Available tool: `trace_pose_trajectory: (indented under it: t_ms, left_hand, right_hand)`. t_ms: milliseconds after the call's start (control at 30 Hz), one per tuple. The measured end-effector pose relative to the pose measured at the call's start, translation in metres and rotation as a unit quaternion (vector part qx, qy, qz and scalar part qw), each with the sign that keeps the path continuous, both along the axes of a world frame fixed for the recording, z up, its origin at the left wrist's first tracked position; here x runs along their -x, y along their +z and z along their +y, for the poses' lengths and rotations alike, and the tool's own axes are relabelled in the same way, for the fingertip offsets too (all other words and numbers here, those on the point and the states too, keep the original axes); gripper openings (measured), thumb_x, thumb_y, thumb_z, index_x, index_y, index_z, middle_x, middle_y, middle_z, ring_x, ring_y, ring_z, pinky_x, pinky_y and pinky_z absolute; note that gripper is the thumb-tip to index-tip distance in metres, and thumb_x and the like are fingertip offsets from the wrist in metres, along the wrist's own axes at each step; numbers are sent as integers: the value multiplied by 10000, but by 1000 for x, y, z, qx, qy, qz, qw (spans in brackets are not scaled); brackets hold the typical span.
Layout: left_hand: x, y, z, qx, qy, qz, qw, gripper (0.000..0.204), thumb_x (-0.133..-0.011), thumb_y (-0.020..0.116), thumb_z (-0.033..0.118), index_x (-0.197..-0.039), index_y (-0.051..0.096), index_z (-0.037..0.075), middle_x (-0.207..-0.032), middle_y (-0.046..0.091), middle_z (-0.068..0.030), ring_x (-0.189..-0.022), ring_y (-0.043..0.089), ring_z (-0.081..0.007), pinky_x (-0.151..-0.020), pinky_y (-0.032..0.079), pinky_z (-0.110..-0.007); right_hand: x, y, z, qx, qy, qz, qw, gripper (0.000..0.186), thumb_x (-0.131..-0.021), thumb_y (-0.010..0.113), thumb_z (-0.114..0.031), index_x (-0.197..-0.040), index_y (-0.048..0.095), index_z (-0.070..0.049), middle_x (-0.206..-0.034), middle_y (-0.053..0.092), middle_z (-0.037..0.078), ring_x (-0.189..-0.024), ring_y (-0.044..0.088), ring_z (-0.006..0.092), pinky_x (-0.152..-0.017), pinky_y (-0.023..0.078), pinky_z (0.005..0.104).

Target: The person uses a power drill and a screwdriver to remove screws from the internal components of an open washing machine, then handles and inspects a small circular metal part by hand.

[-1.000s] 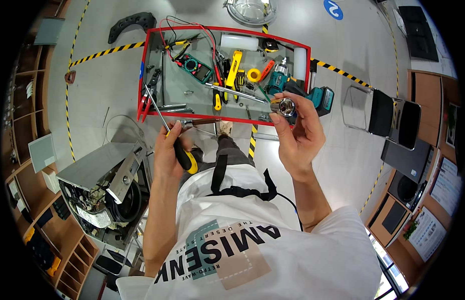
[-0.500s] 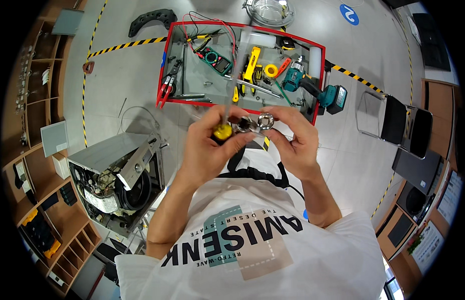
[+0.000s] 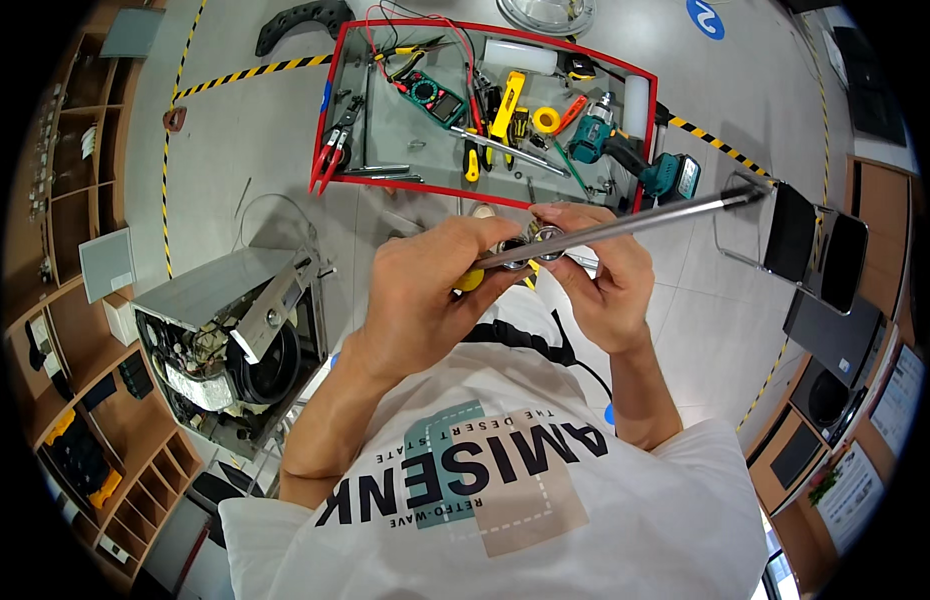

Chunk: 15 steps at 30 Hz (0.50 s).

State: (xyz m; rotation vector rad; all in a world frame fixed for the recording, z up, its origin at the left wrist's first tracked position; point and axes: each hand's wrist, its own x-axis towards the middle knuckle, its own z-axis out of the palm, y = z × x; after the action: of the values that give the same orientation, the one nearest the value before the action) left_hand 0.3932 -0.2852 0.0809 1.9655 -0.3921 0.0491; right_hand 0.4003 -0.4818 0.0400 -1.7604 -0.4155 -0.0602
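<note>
My left hand [image 3: 410, 290] is closed around a long screwdriver [image 3: 650, 218] with a yellow handle. Its steel shaft slants up to the right, crossing in front of my right hand [image 3: 613, 285]. A round chrome socket [image 3: 511, 256] also sits at the left fingertips. Pinched in my right fingers is a second shiny socket [image 3: 551, 246], close beside the first. The shaft partly covers both pieces, so whether they touch I cannot tell. Both hands are held in front of my chest, just short of the red-rimmed tool tray [image 3: 425, 190].
The tray holds a multimeter [image 3: 425, 95], red-handled cutters [image 3: 335, 150], a yellow utility knife [image 3: 506, 102], yellow tape [image 3: 546, 120] and a teal cordless drill [image 3: 595, 140]. An opened washing machine [image 3: 225, 340] stands at left. A black chair [image 3: 820, 250] is at right.
The screwdriver has swung from pointing away from me to pointing right, its shaft now across my right hand. The two sockets remain close together. The view has shifted slightly.
</note>
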Motion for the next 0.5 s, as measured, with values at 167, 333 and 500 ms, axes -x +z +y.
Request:
trace_pose_trajectory:
  t_ms: [167, 333, 500]
  left_hand:
    - [3, 7, 4, -33, 13, -11, 999, 391, -680, 785, -27, -1045, 650, 6, -901, 678, -132, -718, 653, -207, -631, 497, -262]
    - [4, 2, 6, -36, 43, 11, 998, 331, -720, 775, 25, -1009, 615, 9, -868, 670, -102, -690, 649, -206, -586, 487, -284]
    - [-1, -62, 8, 88, 217, 262, 936, 287, -811, 749, 120, -1011, 580, 5, -791, 618, -49, -604, 589, -128, -519, 457, -271]
  right_hand:
    - [-3, 10, 10, 4, 2, -7, 1000, 361, -713, 722, 79, -1055, 631, 9, -1020, 652, 129, -898, 639, 278, -765, 508, 325]
    - [-2, 2, 11, -22, 7, 6, 1000, 352, -726, 716, 68, -1058, 623, -7, -1016, 656, 121, -901, 642, 262, -757, 506, 317]
    - [10, -46, 11, 37, -38, 151, 987, 322, -763, 722, -5, -1062, 603, 0, -971, 644, 105, -825, 609, 210, -747, 488, 307]
